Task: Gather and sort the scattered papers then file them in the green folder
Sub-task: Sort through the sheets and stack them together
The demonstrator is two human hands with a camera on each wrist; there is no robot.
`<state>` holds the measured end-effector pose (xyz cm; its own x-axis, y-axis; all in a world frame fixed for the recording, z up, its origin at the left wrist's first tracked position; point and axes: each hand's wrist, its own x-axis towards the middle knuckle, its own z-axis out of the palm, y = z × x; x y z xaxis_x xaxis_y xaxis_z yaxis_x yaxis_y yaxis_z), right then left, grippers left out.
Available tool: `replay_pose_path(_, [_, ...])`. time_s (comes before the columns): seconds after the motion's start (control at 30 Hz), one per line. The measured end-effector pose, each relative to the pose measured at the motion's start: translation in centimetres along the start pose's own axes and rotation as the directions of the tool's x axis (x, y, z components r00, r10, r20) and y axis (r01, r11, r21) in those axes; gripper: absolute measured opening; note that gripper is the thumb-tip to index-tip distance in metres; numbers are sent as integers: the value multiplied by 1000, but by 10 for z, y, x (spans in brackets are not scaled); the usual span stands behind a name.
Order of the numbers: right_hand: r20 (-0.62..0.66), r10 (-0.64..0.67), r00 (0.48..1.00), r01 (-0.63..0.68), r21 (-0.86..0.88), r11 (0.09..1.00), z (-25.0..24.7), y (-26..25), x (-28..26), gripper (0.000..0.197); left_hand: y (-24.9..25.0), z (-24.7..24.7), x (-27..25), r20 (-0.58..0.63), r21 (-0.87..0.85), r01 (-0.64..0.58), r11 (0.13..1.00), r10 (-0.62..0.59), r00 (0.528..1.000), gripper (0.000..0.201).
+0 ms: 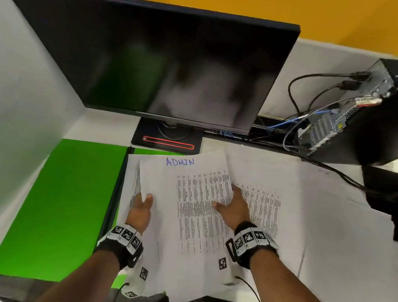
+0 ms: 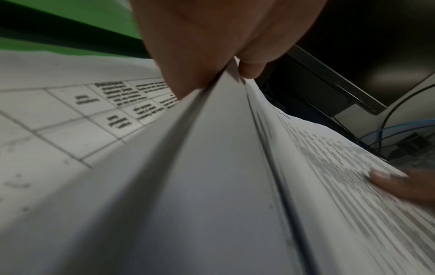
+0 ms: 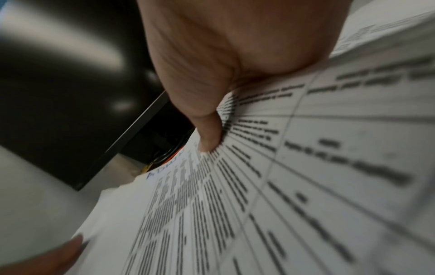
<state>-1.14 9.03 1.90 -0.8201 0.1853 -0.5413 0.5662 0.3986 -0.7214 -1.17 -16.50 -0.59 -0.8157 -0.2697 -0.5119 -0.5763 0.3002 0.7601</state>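
Both hands are on the printed sheet headed "ADMIN" [image 1: 194, 200], which is held tilted in front of the monitor [image 1: 153, 62], just this side of the monitor's black stand [image 1: 166, 139]. The left hand [image 1: 139, 212] pinches the sheet's left edge, thumb on top and fingers underneath; the left wrist view shows the thumb [image 2: 188, 55] pressed down on the paper's edge with a fingertip curled behind it. The right hand [image 1: 232, 209] holds the sheet's right side, its thumb [image 3: 209, 134] lying on the printed table and the fingers hidden beneath the page.

Under the held sheet, more printed papers [image 1: 261, 203] lie spread on the white desk [image 1: 333, 230], reaching from below the monitor's stand out toward the right, where a black computer tower [image 1: 372, 117] lies with its cables [image 1: 308, 89] trailing behind the monitor's right corner.

The green folder [image 1: 60, 209] lies open and flat on the desk, below and to the left of the monitor, just beside the left hand; its dark spine [image 1: 116, 190] runs along the left edge of the paper pile, and a strip of its right half shows green between the monitor's stand and the top of the papers. Neither hand touches the folder.
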Motion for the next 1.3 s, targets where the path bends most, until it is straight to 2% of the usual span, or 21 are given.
replay_pose_path(0.07, [-33,-52,998,53,38,998,8,-8,-5,85,3,2,-4,-18,-21,-35,999,34,999,49])
replay_pose_path(0.13, [16,-89,996,89,19,996,19,-12,-8,90,5,4,-9,-41,-55,-67,996,65,997,50])
replay_pose_path(0.23, [149,-112,983,132,-132,982,34,-11,-14,95,6,7,-15,-44,-135,-95,986,90,995,53])
replay_pose_path(0.33, [144,-87,986,119,-227,967,28,-7,-11,93,7,8,-15,-28,-241,-77,968,72,997,50])
replay_pose_path(0.4, [124,-63,990,104,-358,928,18,-3,-8,97,7,6,-12,-9,-260,-68,963,68,998,49])
replay_pose_path(0.47, [135,-54,989,116,-507,854,10,0,-5,101,10,3,-3,10,-258,-82,963,87,996,53])
replay_pose_path(0.5, [157,-39,987,117,-528,841,8,0,-4,101,12,0,4,19,-257,-88,962,96,995,58])
replay_pose_path(0.57, [203,-16,979,114,-482,868,4,-3,1,100,21,-6,20,44,-252,-78,965,92,995,70])
replay_pose_path(0.63, [230,-23,973,128,-451,883,-1,-10,8,98,31,-8,33,47,-210,-110,971,122,991,73])
replay_pose_path(0.73, [308,-18,951,183,-515,838,-5,-22,16,101,43,-9,50,3,-137,-190,972,193,981,64])
replay_pose_path(0.8, [346,-2,938,216,-583,783,-5,-25,17,106,44,-9,63,-30,-78,-212,974,211,977,55])
replay_pose_path(0.87, [361,2,933,227,-590,775,-6,-24,18,106,45,-9,73,-46,-72,-217,974,214,976,47])
replay_pose_path(0.97, [360,-9,933,226,-567,792,-5,-21,16,98,50,-8,75,-52,-37,-247,968,245,968,48])
replay_pose_path(1.1, [292,25,956,160,-591,791,5,-22,11,75,48,-6,79,-24,91,-247,965,250,968,24])
replay_pose_path(1.17, [247,44,968,126,-628,768,10,-25,10,59,49,-4,78,-37,129,-224,966,231,972,20])
replay_pose_path(1.23, [232,66,971,111,-671,734,10,-31,10,47,53,-4,74,-35,134,-217,967,224,974,28])
replay_pose_path(1.3, [220,67,973,95,-652,752,6,-37,16,45,55,-6,72,-9,149,-244,958,248,969,39])
